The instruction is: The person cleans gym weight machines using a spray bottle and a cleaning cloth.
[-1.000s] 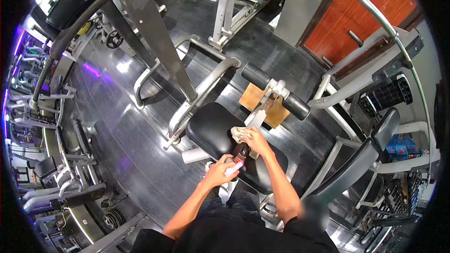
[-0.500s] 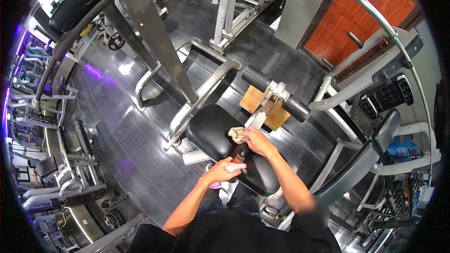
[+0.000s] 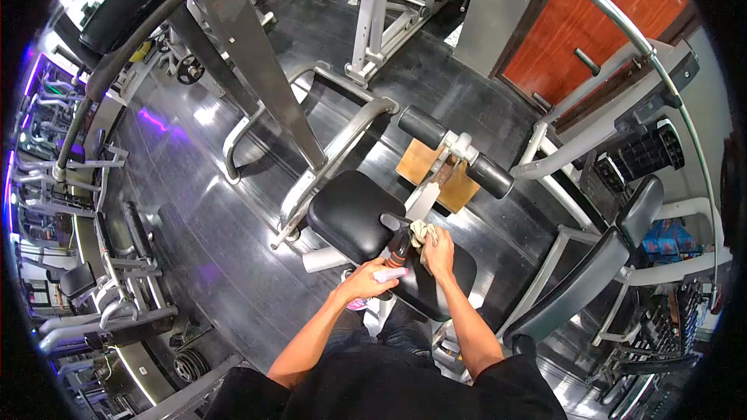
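My left hand is closed round a pink-and-white object, perhaps a bottle, whose details are too small to tell. Just beyond it a dark handle with red bands rises over the black padded seat. A crumpled cream cloth is gripped in my right hand, to the right of the dark handle, above the seat's middle.
Past the seat are two black foam rollers and a wooden board. A grey metal frame stands ahead on the left. On the right is a padded bench; weight plates lie lower left.
My right hand has moved right with the cloth, away from the dark handle, whose top now shows. My left hand has shifted slightly left and down with the pink-and-white object.
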### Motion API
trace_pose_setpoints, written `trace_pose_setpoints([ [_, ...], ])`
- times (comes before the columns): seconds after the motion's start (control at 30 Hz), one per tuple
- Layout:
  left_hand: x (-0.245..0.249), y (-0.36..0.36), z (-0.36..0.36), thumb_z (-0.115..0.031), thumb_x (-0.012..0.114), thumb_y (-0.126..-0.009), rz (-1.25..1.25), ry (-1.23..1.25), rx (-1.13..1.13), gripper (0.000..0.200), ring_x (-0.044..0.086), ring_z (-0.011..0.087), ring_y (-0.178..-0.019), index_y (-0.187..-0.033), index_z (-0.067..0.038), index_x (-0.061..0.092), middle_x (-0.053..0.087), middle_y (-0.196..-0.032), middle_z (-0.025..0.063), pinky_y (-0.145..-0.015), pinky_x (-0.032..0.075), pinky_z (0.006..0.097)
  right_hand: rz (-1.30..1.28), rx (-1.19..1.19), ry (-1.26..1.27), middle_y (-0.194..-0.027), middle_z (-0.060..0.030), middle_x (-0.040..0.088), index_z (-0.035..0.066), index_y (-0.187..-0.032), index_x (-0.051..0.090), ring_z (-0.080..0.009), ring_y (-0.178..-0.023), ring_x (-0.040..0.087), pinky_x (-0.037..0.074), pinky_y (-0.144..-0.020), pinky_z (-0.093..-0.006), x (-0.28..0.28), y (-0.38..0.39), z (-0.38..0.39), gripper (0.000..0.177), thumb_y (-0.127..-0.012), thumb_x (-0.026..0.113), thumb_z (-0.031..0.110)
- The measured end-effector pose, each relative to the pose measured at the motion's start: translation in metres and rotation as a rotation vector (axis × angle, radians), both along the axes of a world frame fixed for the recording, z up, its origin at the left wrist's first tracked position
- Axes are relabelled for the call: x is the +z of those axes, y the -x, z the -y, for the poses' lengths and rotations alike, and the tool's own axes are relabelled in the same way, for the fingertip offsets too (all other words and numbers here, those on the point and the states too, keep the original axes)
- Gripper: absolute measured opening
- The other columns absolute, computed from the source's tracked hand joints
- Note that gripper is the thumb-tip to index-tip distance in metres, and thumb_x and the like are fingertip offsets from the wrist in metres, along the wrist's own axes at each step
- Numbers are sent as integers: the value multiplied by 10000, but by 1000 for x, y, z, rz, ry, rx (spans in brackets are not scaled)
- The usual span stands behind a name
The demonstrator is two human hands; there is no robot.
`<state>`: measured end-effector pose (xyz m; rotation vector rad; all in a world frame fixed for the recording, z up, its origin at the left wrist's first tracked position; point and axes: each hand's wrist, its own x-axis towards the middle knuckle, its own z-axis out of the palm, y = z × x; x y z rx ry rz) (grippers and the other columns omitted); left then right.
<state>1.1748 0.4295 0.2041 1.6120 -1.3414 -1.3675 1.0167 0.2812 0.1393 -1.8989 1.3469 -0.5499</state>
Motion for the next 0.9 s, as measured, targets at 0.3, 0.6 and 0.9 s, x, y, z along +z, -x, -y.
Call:
trace_pose_setpoints([
  [0.3, 1, 0, 3, -164, 667, -826, 21, 39, -24, 314, 603, 232, -963, -1140, -160, 663, 581, -1157, 113, -856, 475, 308, -81, 170, 110, -1189, -174, 506, 136, -1187, 597, -370, -1067, 492, 428, -910, -401, 11, -12, -13, 422, -785, 587, 8],
  [0.6, 13, 0, 4, -207, 665, -822, 41, 96, 3, 299, 598, 253, -936, -1120, -172, 673, 591, -1079, 129, -835, 474, 333, -354, 485, 109, -1199, -168, 488, 160, -1150, 623, -371, -990, 515, 504, -807, -443, 39, 19, -30, 401, -772, 565, 40],
  [0.9, -9, 4, -4, -263, 692, -781, 10, 84, 68, 335, 601, 276, -898, -1107, -190, 675, 581, -999, 120, -818, 472, 358, 105, 122, -107, -1083, -203, 592, 46, -1028, 660, -361, -1019, 571, 443, -879, -413, 26, -13, 44, 257, -840, 528, 162],
])
